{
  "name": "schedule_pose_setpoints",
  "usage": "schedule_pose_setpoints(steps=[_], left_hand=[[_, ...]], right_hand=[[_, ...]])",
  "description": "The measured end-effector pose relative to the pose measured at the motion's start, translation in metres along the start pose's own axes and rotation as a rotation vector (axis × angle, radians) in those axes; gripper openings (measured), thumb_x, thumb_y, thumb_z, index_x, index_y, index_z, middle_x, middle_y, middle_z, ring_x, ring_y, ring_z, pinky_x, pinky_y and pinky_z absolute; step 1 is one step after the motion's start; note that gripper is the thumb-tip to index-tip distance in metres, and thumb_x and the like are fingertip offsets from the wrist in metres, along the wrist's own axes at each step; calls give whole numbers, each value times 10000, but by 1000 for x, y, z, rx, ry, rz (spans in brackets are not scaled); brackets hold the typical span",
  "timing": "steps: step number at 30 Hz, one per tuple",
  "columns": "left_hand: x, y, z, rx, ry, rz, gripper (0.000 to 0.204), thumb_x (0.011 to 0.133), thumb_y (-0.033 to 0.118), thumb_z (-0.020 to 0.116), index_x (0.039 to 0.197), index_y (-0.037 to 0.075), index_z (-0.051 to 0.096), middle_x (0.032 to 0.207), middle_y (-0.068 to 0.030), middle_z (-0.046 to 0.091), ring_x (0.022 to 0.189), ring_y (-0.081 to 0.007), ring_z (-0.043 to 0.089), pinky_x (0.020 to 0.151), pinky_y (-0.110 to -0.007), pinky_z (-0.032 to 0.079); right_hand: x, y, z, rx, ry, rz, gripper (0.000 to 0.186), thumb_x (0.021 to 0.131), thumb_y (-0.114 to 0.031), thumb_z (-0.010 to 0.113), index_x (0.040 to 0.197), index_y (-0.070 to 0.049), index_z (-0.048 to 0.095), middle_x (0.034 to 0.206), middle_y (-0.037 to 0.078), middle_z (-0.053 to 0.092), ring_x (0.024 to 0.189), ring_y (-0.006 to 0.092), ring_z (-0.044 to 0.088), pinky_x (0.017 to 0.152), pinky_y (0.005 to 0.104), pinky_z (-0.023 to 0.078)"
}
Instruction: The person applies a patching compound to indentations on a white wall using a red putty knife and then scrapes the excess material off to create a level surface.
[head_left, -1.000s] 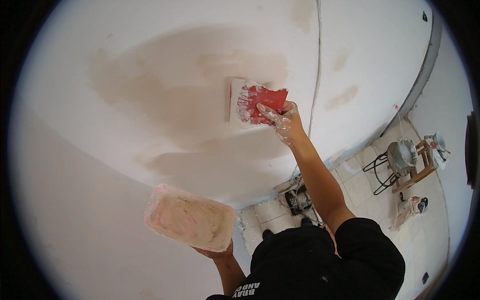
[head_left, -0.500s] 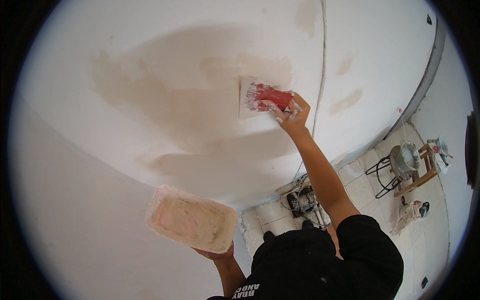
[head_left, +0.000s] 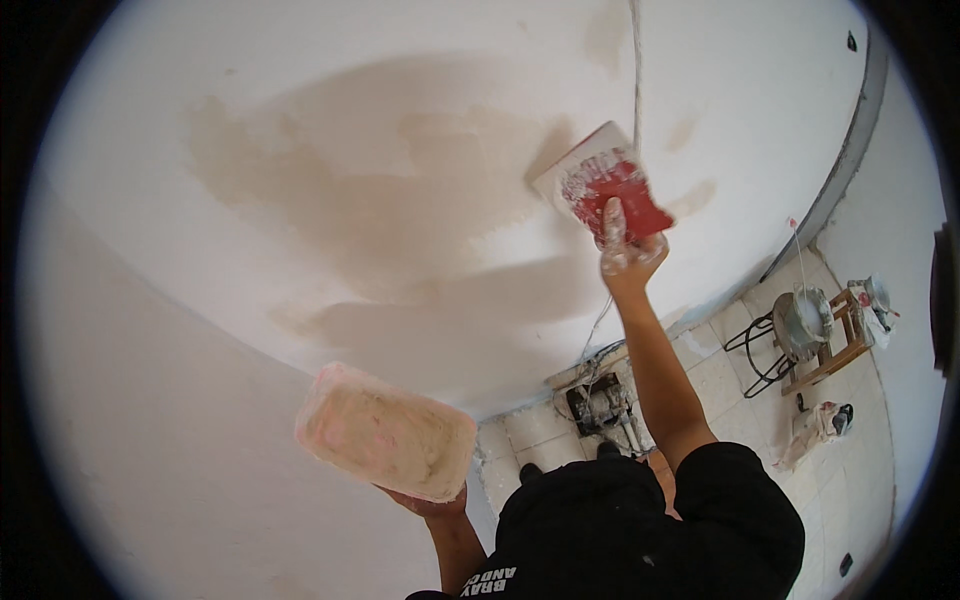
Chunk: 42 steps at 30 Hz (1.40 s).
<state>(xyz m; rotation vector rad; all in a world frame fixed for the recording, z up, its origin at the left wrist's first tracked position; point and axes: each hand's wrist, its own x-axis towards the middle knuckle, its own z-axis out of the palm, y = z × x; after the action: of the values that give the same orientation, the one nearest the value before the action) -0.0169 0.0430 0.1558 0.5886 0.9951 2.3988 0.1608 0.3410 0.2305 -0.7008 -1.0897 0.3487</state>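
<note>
My right hand (head_left: pixel 627 250), smeared with white paste, grips a red, wide spreading blade (head_left: pixel 610 180) with a pale, paste-coated edge, held up at the wall (head_left: pixel 380 120). The wall carries broad beige patches and a vertical cable (head_left: pixel 638 70) just beside the blade's top. My left hand (head_left: pixel 425 503) is lower, under a pale pink rectangular tub (head_left: pixel 385 425) coated with beige paste, with its fingers mostly hidden beneath it.
Below, a tiled floor (head_left: pixel 530 430) holds dusty black equipment (head_left: pixel 600 403) near my feet. At the right stand a black metal stool (head_left: pixel 760 350), a grey bucket (head_left: pixel 810 320), a wooden stool (head_left: pixel 840 360) and a crumpled bag (head_left: pixel 818 430).
My right hand and the red blade have moved rightward across the wall, and the blade has turned to a steeper slant. The tub in my left hand has hardly moved.
</note>
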Motion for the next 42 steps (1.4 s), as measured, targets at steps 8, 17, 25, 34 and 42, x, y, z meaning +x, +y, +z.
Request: schedule_pose_setpoints(steps=[8, 17, 25, 34, 42], left_hand=[[5, 4, -9, -13, -95, 2, 764, 926, 670, 397, 1502, 193, 241, 1489, -87, 344, 1338, -371, 384, 952, -633, 471], [1, 7, -22, -83, 15, -34, 780, 920, 671, 416, 1509, 189, 246, 1493, -89, 352, 1345, -365, 379, 978, -645, 443], [7, -1, -30, 29, 6, -16, 769, 918, 656, 433, 1501, 181, 270, 1484, -92, 376, 1333, -377, 397, 963, -641, 454], [12, 1, -12, 281, -146, 140, 772, 934, 641, 416, 1498, 147, 236, 1473, -130, 363, 1308, -384, 422, 950, -617, 487], [10, 9, -14, -171, -26, -129, 798, 914, 673, 422, 1501, 164, 239, 1489, -121, 349, 1317, -388, 412, 963, -635, 467]], right_hand=[[-17, -8, 48, -276, 12, -833, 250, 760, -173, 698, 1002, -176, 761, 1099, 12, 669, 910, 199, 495, 748, 340, 379], [8, 0, 110, -355, 25, -937, 423, 619, -202, 770, 1039, -257, 762, 1072, -34, 620, 953, 213, 468, 793, 349, 377], [-17, -21, 106, -185, -71, -673, 562, 523, -50, 695, 1068, -177, 753, 1076, 2, 630, 941, 247, 522, 826, 360, 457], [-85, -16, 120, -65, -159, -457, 559, 495, -58, 664, 1040, -124, 768, 1138, 29, 648, 997, 267, 496, 858, 346, 482], [-105, -9, 102, 10, -297, -449, 429, 636, -152, 703, 1060, -123, 758, 1201, 36, 635, 1009, 273, 521, 885, 374, 473]])
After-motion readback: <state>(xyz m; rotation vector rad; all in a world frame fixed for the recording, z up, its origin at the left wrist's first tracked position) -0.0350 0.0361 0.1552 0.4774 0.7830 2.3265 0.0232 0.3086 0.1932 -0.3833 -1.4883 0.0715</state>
